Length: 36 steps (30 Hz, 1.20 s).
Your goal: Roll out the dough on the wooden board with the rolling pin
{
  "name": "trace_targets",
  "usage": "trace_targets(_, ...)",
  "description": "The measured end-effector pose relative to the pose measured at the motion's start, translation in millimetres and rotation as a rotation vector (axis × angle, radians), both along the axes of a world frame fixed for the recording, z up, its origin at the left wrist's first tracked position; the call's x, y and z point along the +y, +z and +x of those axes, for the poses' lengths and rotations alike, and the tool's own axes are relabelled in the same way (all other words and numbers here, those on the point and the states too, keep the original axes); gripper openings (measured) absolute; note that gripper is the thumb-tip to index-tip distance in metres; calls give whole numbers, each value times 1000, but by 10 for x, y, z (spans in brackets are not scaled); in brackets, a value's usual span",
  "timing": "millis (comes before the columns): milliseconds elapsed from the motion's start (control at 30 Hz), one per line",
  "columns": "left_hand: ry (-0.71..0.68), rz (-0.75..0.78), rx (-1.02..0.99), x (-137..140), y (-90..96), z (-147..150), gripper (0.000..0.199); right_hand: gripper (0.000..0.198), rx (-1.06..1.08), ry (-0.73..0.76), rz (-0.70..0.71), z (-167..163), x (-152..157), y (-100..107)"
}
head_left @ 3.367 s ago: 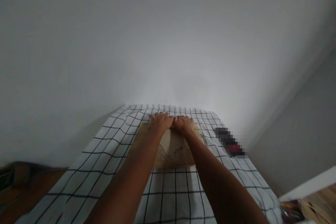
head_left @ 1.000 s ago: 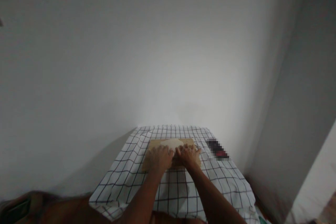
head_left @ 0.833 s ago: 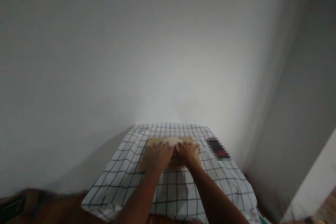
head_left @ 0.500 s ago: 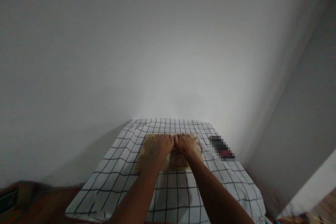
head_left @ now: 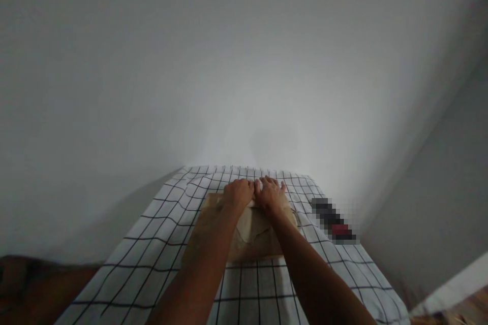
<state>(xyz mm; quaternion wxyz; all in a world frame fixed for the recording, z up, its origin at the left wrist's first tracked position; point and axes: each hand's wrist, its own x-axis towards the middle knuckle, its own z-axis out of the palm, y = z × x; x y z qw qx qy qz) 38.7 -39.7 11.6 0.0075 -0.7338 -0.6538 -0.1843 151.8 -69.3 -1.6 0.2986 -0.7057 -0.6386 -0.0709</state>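
Note:
A flat tan rectangular board or package (head_left: 209,228) lies on a checked cloth, with a paler, wrinkled layer (head_left: 246,226) over its middle. My left hand (head_left: 239,193) is at its far edge, fingers curled in like a fist; what they close on, if anything, is hidden. Close beside it is my right hand (head_left: 270,193), its fingers stretched forward and spread. The two thumbs nearly meet at the far side of the pale layer. My forearms cover parts of the tan piece.
The white cloth with black grid lines (head_left: 152,244) covers the table. A pixelated dark and red object (head_left: 334,221) lies near the right edge. A pale wall (head_left: 244,86) stands directly behind the table, and another wall (head_left: 438,203) rises on the right.
Both hands have shifted forward to the tan piece's far edge, uncovering more of the pale layer. The left fingers look more curled. The camera has come a little closer to the table.

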Motion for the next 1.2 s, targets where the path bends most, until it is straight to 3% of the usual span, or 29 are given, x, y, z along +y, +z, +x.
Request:
trace_targets(433, -45, 84, -1, 238, -16, 25, 51, 44, -14, -29, 59, 43, 308, -94)
trace_targets(700, -22, 14, 9, 414, -34, 47, 50, 55, -34, -46, -129, 80, 465, -56)
trace_targets(867, -23, -54, 14, 483, -28, 65, 46, 57, -43, -63, -133, 90, 501, -62)
trace_targets(1200, -8, -9, 41, 396, -148, 61, 47, 42, -147, -21, -247, 85, 318, -54)
